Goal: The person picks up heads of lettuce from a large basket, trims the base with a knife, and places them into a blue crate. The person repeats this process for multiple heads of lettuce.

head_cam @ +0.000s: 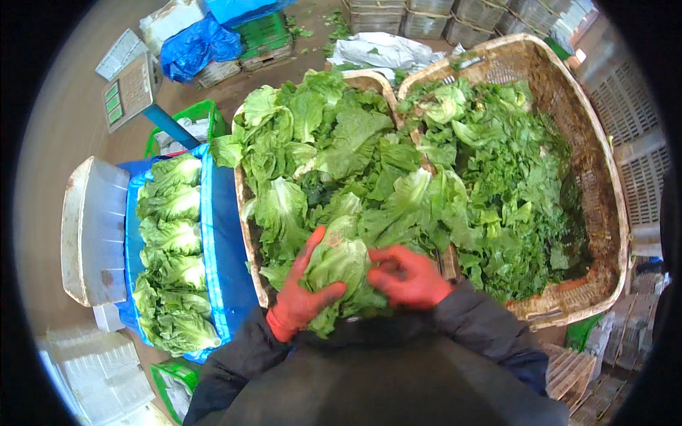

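Observation:
My left hand (pixel 303 298), in an orange-red glove, grips a head of leafy lettuce (pixel 343 266) from its left side, thumb across the front. Close against the lettuce's right side is my right hand (pixel 410 277), gloved alike, its fingers curled. Whether a leaf is pinched in them I cannot make out. Beneath and beyond both hands, a plastic basket (pixel 240 197) is heaped with lettuce heads and loose leaves (pixel 351 144). To the left, several lettuces (pixel 173 234) lie in a row inside a box lined with blue plastic (pixel 218 250).
A larger dirty basket (pixel 602 175) of leaves and trimmings (pixel 511 186) adjoins on the right. Far left are a white foam box (pixel 96 234) and a scale display (pixel 125 96) on a blue post. Stacked crates (pixel 426 21) stand at the back, near a white sack (pixel 381 50).

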